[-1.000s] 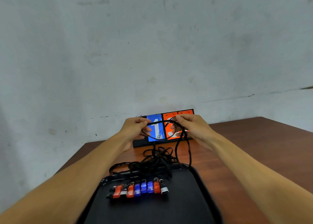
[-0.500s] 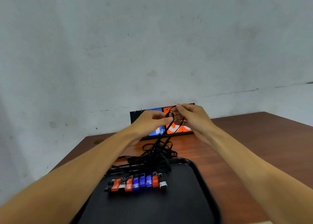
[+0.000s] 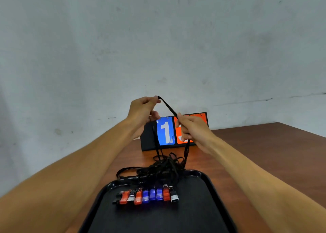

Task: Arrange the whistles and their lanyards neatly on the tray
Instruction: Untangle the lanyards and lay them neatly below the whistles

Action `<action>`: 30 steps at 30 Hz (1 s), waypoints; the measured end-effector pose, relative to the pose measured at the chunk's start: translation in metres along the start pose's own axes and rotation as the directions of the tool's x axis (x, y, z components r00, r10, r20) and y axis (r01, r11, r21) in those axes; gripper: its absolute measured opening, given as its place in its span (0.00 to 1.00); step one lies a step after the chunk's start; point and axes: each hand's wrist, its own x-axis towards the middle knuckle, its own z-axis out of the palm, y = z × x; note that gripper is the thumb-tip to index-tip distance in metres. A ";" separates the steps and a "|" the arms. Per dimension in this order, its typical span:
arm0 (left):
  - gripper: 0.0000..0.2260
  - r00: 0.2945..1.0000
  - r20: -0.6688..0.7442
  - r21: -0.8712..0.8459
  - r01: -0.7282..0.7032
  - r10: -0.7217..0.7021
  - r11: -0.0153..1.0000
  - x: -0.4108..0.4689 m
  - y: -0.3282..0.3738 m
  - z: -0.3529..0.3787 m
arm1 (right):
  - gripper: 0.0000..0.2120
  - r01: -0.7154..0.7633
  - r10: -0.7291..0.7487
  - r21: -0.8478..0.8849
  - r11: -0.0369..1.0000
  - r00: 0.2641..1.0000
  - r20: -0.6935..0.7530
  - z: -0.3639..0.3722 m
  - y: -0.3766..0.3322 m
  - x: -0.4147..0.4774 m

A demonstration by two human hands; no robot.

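Left hand (image 3: 142, 112): pinches the raised black lanyard cord (image 3: 167, 106).
Right hand (image 3: 191, 130): grips the same cord lower down.
Whistles (image 3: 146, 196): red, blue, white plastic row on the black tray (image 3: 202, 215).
Tangle (image 3: 164, 167): across the tray's far rim.

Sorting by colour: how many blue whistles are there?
3: left whistle, middle, right, side by side mid-row on the tray. None seems hidden.

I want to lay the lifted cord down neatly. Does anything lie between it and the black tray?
Yes: the tangled heap of black lanyards lies across the far rim of the black tray, below the lifted black lanyard loop.
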 end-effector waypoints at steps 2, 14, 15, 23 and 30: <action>0.11 0.999 -0.021 0.111 -0.031 0.033 0.993 0.003 -0.005 -0.013 | 0.18 0.010 -0.014 -0.112 0.994 0.999 -0.033 0.001 0.004 0.002; 0.09 0.964 0.266 0.620 -0.168 -0.004 0.766 -0.002 -0.074 -0.046 | 0.15 0.085 0.019 0.278 0.957 0.936 -0.352 0.001 0.004 0.018; 0.09 0.963 0.269 0.623 -0.169 -0.007 0.764 -0.001 -0.078 -0.042 | 0.15 0.098 0.021 0.295 0.950 0.926 -0.377 -0.001 0.005 0.018; 0.10 0.972 0.226 0.662 -0.102 -0.068 0.742 0.004 -0.110 -0.030 | 0.15 0.215 0.143 0.449 0.867 0.756 -0.638 -0.036 0.023 0.020; 0.17 0.922 0.325 0.750 -0.114 -0.212 0.651 0.010 -0.129 -0.010 | 0.14 -0.175 0.215 0.133 0.976 0.886 -0.412 -0.043 0.047 0.009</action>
